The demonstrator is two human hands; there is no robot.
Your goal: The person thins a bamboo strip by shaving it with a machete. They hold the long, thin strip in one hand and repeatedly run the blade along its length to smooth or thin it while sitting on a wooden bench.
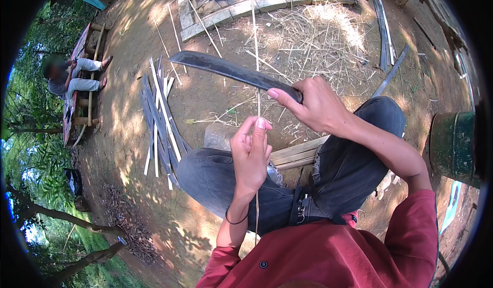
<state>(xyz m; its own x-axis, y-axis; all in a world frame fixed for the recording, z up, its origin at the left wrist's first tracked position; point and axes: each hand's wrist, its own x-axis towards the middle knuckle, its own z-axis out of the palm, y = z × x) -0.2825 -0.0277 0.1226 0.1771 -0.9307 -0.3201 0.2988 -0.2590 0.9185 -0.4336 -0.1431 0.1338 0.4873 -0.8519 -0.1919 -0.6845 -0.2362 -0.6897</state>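
Note:
My right hand [319,105] is wrapped round the handle of a machete [221,65], whose long dark blade points to the left. Below the blade, my left hand [251,149] pinches a thin bamboo strip [254,36] between thumb and fingers. The strip runs from my lap up past the blade toward the stone edging. The blade crosses the strip a little above my left fingertips; whether they touch I cannot tell. Both hands are above my bent legs in dark jeans.
Dark and pale split bamboo strips [160,113] lie in a pile by my left knee. Shavings [323,41] cover the ground ahead, before a curved stone border [272,3]. A green drum [453,146] stands at my right. A person [77,77] sits on a bench far left.

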